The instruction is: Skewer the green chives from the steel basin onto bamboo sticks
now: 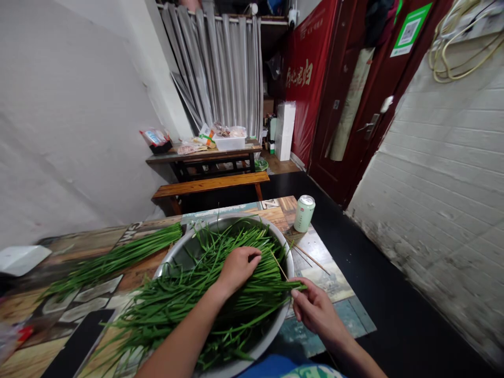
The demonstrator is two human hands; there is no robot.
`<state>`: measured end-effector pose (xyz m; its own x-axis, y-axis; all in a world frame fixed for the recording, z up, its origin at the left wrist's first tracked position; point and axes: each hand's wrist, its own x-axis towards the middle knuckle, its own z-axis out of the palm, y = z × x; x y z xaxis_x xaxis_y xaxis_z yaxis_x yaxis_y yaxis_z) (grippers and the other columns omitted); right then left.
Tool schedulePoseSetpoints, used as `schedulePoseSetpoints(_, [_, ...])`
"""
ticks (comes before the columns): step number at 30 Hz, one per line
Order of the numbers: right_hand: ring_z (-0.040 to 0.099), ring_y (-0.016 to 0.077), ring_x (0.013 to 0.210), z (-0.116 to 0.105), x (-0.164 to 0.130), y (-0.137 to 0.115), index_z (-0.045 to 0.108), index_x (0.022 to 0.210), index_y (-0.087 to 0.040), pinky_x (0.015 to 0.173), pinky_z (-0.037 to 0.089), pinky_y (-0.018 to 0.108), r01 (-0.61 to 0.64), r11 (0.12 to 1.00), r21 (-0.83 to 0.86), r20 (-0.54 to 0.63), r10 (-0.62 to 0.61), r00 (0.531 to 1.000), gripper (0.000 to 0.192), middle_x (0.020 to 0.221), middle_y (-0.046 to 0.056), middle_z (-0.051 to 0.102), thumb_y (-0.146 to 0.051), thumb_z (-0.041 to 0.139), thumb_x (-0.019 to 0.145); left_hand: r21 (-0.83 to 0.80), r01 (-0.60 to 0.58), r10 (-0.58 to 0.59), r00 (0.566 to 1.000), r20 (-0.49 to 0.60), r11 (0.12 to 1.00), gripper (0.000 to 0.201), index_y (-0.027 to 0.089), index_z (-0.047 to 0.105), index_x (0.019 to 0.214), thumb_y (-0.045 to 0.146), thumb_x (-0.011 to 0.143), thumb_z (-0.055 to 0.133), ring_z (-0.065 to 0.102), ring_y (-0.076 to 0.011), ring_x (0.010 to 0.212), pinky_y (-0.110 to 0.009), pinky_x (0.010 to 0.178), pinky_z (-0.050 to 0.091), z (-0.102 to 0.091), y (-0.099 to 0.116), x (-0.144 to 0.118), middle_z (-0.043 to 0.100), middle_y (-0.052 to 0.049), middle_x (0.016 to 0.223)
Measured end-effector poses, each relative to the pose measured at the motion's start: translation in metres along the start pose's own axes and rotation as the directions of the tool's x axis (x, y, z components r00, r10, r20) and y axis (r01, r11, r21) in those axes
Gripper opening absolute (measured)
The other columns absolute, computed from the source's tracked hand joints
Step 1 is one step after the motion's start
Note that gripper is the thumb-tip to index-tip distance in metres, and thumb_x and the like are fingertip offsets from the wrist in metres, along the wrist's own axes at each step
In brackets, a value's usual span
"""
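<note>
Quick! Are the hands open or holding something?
Left hand: curled over the chives; grip can't be told.
Right hand: closed, holding some chives at their ends.

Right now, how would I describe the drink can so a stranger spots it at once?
On the wood-patterned table, find the big metal basin heaped with green chives. Beyond the basin's right rim, near the table's far right corner, stands the drink can. It's pale green with a silver top, upright, while the thin sticks nearby lie flat.
</note>
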<state>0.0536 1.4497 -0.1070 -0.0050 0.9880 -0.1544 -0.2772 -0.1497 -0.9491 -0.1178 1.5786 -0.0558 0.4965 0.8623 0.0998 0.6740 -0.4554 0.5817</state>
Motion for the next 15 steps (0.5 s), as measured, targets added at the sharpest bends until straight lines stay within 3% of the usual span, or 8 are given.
schedulePoseSetpoints(3, [0.022,0.0025,0.027,0.002,0.001,-0.006,0.050,0.101,-0.015,0.031,0.014,0.016,-0.011,1.000,-0.010,-0.010,0.011,1.000,0.048,0.039,-0.009,0.046,-0.054,0.058,0.072,-0.249,0.079,-0.079,0.997,0.007,0.965,0.026,0.017,0.069,0.088,0.030,0.074,0.051,0.061,-0.0172,0.076,-0.026,0.072,0.044,0.001,0.004,0.002,0.070,-0.005,0.085])
schedulePoseSetpoints(7, [0.023,0.0031,0.028,0.003,0.002,-0.010,0.051,0.100,-0.015,0.031,0.013,0.017,-0.022,0.999,-0.029,-0.018,0.022,1.000,0.051,0.038,-0.008,0.046,-0.056,0.058,0.071,-0.473,0.182,-0.159,0.983,0.088,0.862,0.037,0.012,0.066,0.100,0.032,0.072,0.051,0.053,-0.0116,0.054,-0.022,0.055,0.041,0.002,0.008,0.003,0.065,-0.003,0.068])
schedulePoseSetpoints(11, [0.023,0.0028,0.027,0.003,0.003,-0.009,0.050,0.101,-0.015,0.031,0.014,0.016,-0.037,0.999,-0.024,-0.017,0.037,0.999,0.051,0.039,-0.008,0.047,-0.055,0.058,0.071,-0.515,0.199,-0.175,0.980,0.097,0.834,0.041,0.010,0.065,0.102,0.034,0.072,0.051,0.043,-0.0081,0.048,-0.020,0.049,0.034,0.000,0.010,0.004,0.061,-0.002,0.066])
schedulePoseSetpoints(15, [0.024,0.0030,0.028,0.004,0.004,-0.009,0.049,0.102,-0.014,0.032,0.014,0.017,-0.020,1.000,-0.012,-0.019,0.019,1.000,0.050,0.038,-0.009,0.046,-0.053,0.057,0.072,-0.491,0.198,-0.187,0.980,0.073,0.848,0.040,0.011,0.067,0.101,0.034,0.071,0.052,0.045,-0.0096,0.051,-0.021,0.050,0.035,-0.003,0.013,0.003,0.063,-0.003,0.068])
